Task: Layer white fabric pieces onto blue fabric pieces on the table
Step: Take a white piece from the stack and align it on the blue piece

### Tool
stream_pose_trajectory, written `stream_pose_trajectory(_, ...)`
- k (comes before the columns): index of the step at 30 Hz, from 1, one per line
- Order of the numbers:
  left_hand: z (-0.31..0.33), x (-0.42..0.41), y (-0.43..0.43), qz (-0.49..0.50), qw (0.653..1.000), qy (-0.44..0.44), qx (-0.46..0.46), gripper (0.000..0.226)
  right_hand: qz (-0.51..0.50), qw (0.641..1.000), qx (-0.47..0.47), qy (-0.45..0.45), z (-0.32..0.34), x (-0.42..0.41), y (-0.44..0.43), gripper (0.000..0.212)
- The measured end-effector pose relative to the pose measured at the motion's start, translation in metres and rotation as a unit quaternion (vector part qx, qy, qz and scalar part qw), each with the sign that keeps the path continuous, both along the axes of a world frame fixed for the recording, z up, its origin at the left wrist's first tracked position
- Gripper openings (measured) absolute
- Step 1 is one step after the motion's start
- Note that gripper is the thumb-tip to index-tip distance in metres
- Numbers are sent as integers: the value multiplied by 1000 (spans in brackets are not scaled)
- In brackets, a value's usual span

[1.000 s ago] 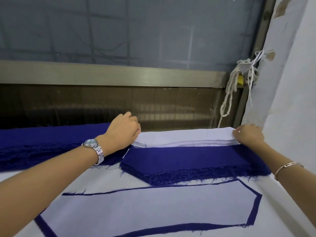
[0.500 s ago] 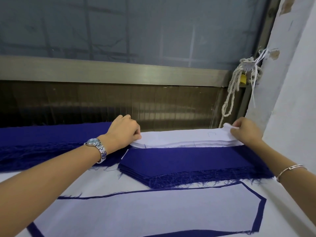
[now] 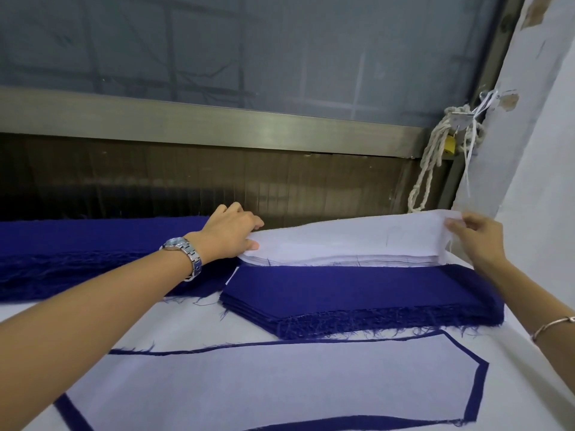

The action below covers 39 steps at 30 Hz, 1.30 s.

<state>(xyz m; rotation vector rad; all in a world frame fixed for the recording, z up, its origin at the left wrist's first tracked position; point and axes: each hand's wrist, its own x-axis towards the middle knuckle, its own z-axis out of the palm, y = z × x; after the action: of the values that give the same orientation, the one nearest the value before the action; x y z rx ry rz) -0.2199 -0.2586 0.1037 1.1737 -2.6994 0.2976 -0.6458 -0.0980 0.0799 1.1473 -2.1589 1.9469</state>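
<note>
Fingers [image 3: 455, 226] of the right hand [image 3: 480, 244] pinch the right end of the top white piece [image 3: 357, 239] and hold that end raised above the white stack [image 3: 342, 260]. The right forearm enters from the lower right. The left hand [image 3: 228, 234] is curled, knuckles up, with thumb and fingertips pinching the left end of the same piece at stack level.

The white stack sits at the far side of the table [image 3: 535, 377], touching the rear edge of the blue stack [image 3: 357, 293]. Nearer the camera, a laid white piece [image 3: 249, 384] covers a blue piece [image 3: 475, 396], leaving only a blue border visible.

Both palms are hidden. The lower frame edge cuts off the near pair, and the left edge cuts off the blue pile [image 3: 93, 244].
</note>
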Motion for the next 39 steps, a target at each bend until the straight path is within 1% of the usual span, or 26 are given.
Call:
stream_pose_trajectory(2, 1, -1, -1, 7, 1000, -4, 21, 52, -2, 1000, 6, -4, -4, -5, 3, 19)
stream_pose_trajectory(4, 2, -1, 1, 5, 1000, 7, 21, 46, -6, 1000, 18, -2, -7, -7, 4, 13)
stream_pose_trajectory(7, 0, 2, 8, -8, 998, 41, -46, 25, -6, 1000, 17, -7, -8, -7, 7, 12)
stream_pose_trajectory(8, -1, 4, 10, -10, 996, 59, -72, 20, -6, 1000, 14, -9, -8, -7, 8, 13)
stream_pose_trajectory(10, 0, 8, 16, -15, 989, 111, -100, 17, -3, 1000, 3, -23, -6, -8, 9, 17)
stream_pose_trajectory(14, 14, 19, 27, -28, 967, 238, -92, 18, 0, 999, -19, -47, 3, -5, 12, 25)
stream_pose_trajectory(16, 22, 28, 33, -32, 953, 294, -62, 17, 9, 999, -20, -45, 9, 3, 18, 23)
stream_pose_trajectory(18, 29, 39, 41, -48, 934, 355, 1, 17, 22, 999, -18, -42, 17, 13, 26, 19)
stream_pose_trajectory(20, 35, 51, 51, -57, 907, 412, 71, 18, 35, 999, -7, -33, 26, 21, 34, 14)
stream_pose_trajectory(23, 41, 73, 62, -39, 868, 469, 158, 21, 76, 996, 30, -18, 40, 34, 46, 6)
stream_pose_trajectory(24, 41, 82, 65, -26, 859, 478, 179, 18, 92, 995, 44, -11, 44, 38, 50, 6)
stream_pose_trajectory(26, 41, 100, 72, 6, 851, 481, 211, 12, 121, 990, 78, 0, 49, 44, 60, 11)
stream_pose_trajectory(28, 38, 118, 80, 43, 847, 474, 237, 17, 157, 979, 128, 5, 53, 48, 69, 22)
stream_pose_trajectory(30, 33, 136, 88, 79, 847, 456, 262, 21, 199, 961, 192, -1, 55, 52, 78, 27)
stream_pose_trajectory(32, 27, 152, 97, 116, 850, 422, 293, 23, 242, 933, 267, 0, 53, 53, 84, 34)
stream_pose_trajectory(34, 19, 168, 104, 144, 856, 379, 321, 31, 283, 897, 339, 12, 49, 51, 90, 44)
stream_pose_trajectory(37, 8, 189, 116, 164, 848, 326, 384, 31, 324, 853, 409, 15, 38, 45, 96, 54)
stream_pose_trajectory(38, 5, 195, 120, 166, 845, 307, 405, 36, 338, 840, 424, 23, 35, 43, 97, 55)
stream_pose_trajectory(39, 1, 200, 122, 166, 845, 287, 420, 48, 351, 827, 438, 37, 31, 41, 98, 53)
